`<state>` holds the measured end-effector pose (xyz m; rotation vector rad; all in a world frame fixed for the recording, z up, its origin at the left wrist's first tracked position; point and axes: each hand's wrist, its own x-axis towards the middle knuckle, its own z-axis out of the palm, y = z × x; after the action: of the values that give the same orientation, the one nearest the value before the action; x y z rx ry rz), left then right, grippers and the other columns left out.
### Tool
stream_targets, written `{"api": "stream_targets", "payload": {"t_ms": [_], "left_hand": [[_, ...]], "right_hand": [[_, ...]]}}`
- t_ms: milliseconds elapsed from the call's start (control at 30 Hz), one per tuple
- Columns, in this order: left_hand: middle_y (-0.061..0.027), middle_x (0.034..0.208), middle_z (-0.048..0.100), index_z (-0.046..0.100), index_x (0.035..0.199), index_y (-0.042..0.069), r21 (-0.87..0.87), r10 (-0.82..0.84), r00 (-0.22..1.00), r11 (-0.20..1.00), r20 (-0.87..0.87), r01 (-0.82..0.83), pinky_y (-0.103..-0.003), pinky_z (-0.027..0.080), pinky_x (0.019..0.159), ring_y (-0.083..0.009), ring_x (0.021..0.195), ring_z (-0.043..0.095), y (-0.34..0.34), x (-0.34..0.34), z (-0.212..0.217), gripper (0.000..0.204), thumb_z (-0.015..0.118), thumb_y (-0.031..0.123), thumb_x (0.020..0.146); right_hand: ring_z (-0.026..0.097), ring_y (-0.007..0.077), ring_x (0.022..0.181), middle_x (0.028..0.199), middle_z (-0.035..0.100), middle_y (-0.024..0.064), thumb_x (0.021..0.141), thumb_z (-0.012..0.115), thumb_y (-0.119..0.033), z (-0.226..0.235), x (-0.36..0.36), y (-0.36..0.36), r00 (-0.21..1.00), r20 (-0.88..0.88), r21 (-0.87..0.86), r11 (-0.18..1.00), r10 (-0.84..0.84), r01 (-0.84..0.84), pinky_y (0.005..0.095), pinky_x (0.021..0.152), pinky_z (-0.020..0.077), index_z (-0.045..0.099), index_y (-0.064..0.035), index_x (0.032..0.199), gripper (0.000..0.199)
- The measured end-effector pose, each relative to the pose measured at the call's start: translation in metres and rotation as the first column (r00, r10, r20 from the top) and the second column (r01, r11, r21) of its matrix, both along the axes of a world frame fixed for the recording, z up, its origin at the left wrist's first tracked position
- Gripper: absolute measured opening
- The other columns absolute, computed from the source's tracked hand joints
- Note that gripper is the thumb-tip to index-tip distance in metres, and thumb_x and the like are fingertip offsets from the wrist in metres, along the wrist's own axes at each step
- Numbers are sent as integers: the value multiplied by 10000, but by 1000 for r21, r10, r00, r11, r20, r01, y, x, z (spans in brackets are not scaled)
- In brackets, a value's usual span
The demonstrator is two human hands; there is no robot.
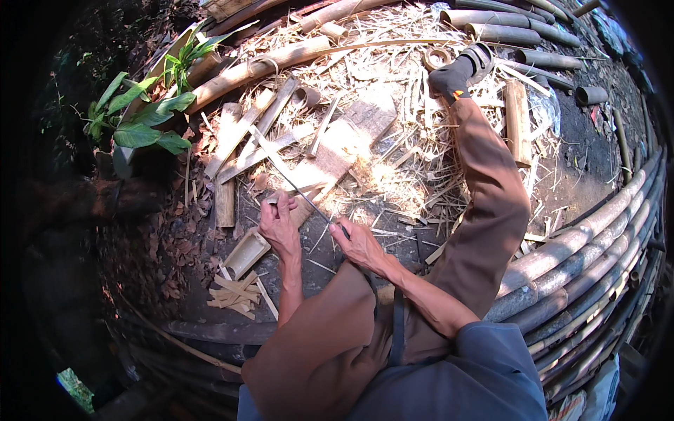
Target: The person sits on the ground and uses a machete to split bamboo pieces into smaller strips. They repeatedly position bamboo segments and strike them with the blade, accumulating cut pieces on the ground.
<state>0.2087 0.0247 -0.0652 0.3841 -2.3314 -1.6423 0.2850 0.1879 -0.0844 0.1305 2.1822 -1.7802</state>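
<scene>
My right hand [359, 245], at the middle of the view, is closed round the dark handle of a long thin knife [281, 167]. Its blade slants up and to the left, bright in the sun toward the far end. To the left, my left hand [282, 228] has its fingers curled together at a small pale piece of bamboo [272, 201], mostly hidden by the fingers. The blade passes to the right of this hand. A split bamboo half [246, 254] lies on the ground just below the left hand, beside a small pile of flat bamboo slips [237, 295].
A flat wooden board [358, 126] lies ahead among pale shavings [421, 168]. Split bamboo pieces [242, 133] rest left of it. Long bamboo poles [583, 245] are stacked at the right, cut tubes [502, 34] at the far right. My outstretched leg [491, 196] crosses the right side; a leafy plant [140, 119] grows far left.
</scene>
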Motion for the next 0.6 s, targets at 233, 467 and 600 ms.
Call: {"api": "stream_targets", "payload": {"t_ms": [233,467,600], "left_hand": [[-119,775,685,598,964,-43,-40,10,999,999,-30,-11,-274,513,635,-155,687,660,8,4,9,261,598,218,965],[-137,767,694,553,856,-34,-109,-7,1000,994,-21,5,-264,515,630,-158,678,675,13,0,10,280,594,219,968],[-146,758,697,558,856,-35,-22,25,999,999,-23,-26,-264,514,625,-172,687,685,7,-6,5,281,603,222,961]], "right_hand": [[551,369,581,618,533,229,986,479,-367,-13,7,2,1000,19,91,996,-3,1,462,578,428,536,1,979,372],[597,488,647,629,570,285,960,526,-370,-48,12,18,999,-11,238,971,-34,35,537,591,460,507,-13,953,358],[599,491,659,637,569,296,960,516,-394,-41,20,11,994,-108,207,978,-15,37,544,598,463,520,6,924,401]]}}
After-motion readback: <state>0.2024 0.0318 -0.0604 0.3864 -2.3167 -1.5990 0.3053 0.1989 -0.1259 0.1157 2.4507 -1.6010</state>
